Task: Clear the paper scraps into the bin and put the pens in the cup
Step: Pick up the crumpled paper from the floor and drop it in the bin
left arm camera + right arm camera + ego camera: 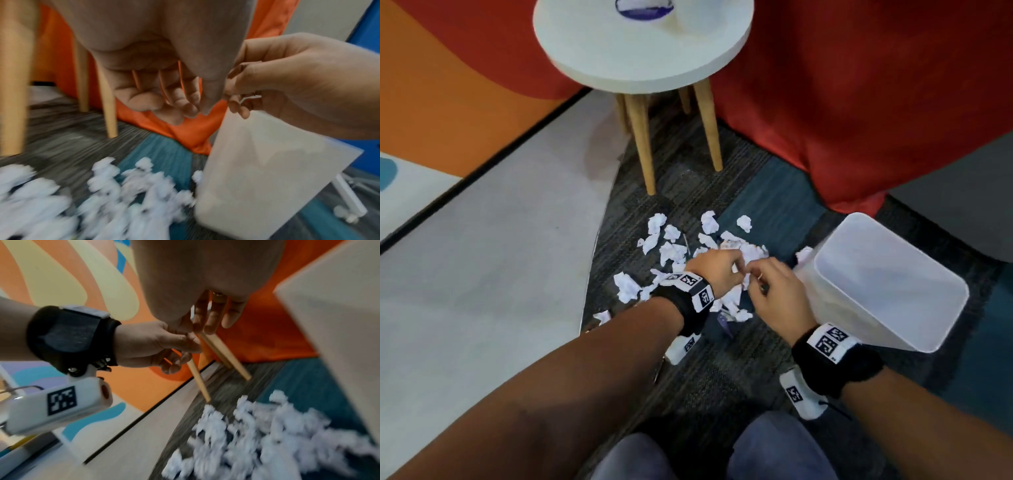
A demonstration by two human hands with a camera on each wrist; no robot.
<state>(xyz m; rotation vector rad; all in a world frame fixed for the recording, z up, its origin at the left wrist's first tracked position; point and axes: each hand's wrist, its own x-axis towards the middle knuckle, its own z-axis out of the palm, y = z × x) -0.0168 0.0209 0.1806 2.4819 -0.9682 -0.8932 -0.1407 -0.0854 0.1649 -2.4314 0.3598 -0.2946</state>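
Fingers of both hands pinch something small over crumpled white paper scraps littering the carpet, translucent bin apparently empty.

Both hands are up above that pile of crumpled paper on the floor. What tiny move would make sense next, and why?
Probably lower the left hand onto the paper scraps and gather a handful. The scraps lie loose on the carpet just left of the white bin, which looks empty, and both it and the right hand hover above the pile; whether either holds a scrap is unclear.
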